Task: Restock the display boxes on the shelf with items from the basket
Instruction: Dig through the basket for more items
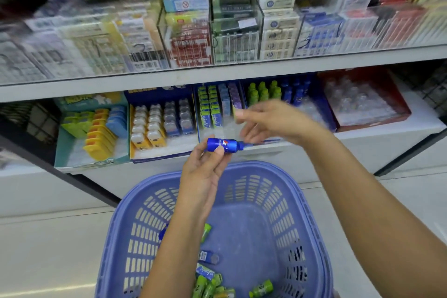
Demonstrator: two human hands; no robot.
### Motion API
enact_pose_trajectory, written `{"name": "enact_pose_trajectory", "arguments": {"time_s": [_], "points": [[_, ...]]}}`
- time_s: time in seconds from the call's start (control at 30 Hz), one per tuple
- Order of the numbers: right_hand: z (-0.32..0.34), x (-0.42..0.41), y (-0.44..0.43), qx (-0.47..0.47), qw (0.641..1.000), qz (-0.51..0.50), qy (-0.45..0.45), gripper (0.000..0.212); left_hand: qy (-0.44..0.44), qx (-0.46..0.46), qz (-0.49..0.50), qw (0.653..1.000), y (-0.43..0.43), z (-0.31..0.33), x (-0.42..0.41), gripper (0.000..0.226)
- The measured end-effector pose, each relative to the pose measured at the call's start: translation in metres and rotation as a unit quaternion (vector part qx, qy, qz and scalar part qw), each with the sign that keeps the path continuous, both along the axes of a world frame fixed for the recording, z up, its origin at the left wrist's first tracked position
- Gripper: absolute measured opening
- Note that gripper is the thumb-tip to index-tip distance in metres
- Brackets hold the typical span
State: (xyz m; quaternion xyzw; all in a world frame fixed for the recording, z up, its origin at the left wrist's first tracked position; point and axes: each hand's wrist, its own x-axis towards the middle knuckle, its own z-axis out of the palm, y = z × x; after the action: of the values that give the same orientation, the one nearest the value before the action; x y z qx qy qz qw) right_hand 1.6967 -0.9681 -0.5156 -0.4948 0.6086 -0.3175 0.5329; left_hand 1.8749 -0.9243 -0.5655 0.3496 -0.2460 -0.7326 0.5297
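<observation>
My left hand pinches a small blue bottle lying sideways above the purple basket. My right hand hovers just right of the bottle's cap, fingers relaxed and holding nothing, blurred by motion. Behind the hands, on the lower shelf, stands a blue display box with green and blue bottles at its back. In the basket's bottom lie several green packs and a small blue bottle; my left forearm hides part of them.
Left of the blue box stand other display boxes: one with green, blue and purple packs, one with yellow and blue cases, a teal one. A red box sits right. The upper shelf holds clear bins.
</observation>
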Motion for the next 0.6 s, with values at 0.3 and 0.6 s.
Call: {"name": "enact_pose_trajectory", "arguments": {"time_s": [0.3, 0.6], "points": [[-0.008, 0.045, 0.010, 0.046, 0.969, -0.019, -0.244, 0.005, -0.064, -0.101, 0.103, 0.987, -0.004, 0.006, 0.007, 0.026], [0.017, -0.041, 0.001, -0.164, 0.966, -0.196, 0.030, 0.027, -0.535, -0.352, -0.128, 0.757, -0.024, -0.011, -0.003, 0.057]]}}
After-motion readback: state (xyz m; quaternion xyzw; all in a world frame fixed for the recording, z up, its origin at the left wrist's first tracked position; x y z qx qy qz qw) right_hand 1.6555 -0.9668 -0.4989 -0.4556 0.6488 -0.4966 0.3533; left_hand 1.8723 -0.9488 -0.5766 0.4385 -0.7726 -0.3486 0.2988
